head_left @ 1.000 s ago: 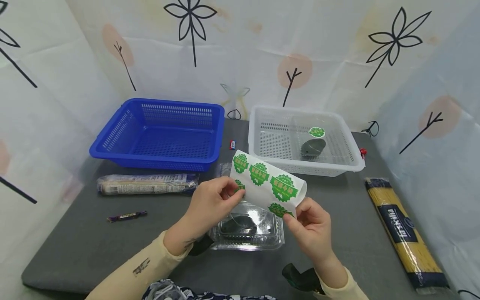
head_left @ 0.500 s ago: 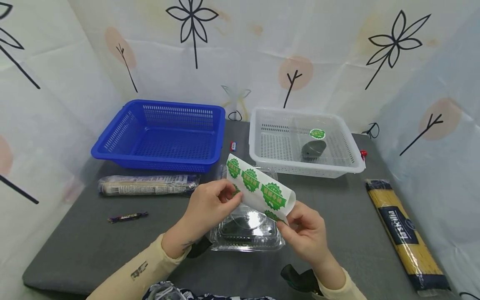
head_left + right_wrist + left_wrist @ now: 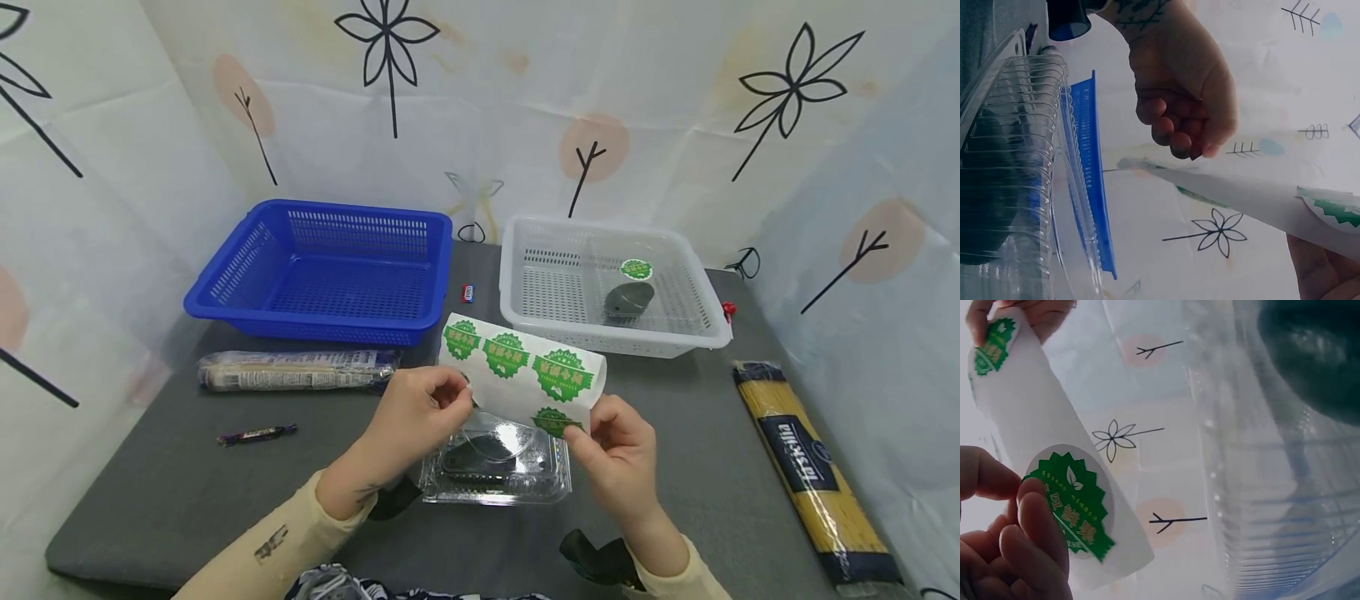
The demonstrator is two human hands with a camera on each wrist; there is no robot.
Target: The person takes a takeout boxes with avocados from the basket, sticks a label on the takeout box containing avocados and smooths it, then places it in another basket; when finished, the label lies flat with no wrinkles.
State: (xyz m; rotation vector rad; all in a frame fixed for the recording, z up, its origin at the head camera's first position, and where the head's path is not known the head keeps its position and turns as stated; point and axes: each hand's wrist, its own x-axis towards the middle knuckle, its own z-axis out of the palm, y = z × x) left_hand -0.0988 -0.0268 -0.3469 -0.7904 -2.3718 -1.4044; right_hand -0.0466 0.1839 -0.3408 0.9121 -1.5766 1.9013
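Note:
My right hand [image 3: 618, 450] grips the right end of a white sheet of green stickers [image 3: 510, 400], thumb over the lower right sticker. At the left end my left hand [image 3: 416, 425] brings thumb and forefinger together at the edge of a round green sticker [image 3: 1082, 528]. Whether that edge is lifted I cannot tell; in the right wrist view those fingertips are beside the sheet. Under the sheet a clear plastic clamshell box [image 3: 495, 492] with something dark green inside stands on the table, its back part hidden by the sheet.
A blue basket [image 3: 315, 329] and a white basket [image 3: 600, 340] stand at the back. The white one holds another clear box with a green sticker [image 3: 637, 269]. Wrapped noodles [image 3: 296, 371] and a wrapped candy [image 3: 257, 435] lie left, spaghetti [image 3: 813, 475] right.
The sheet first tilts and shifts left, then flattens out with its left end lower. My left fingers shift slightly down and left, and less of the lower left sticker shows in the head view.

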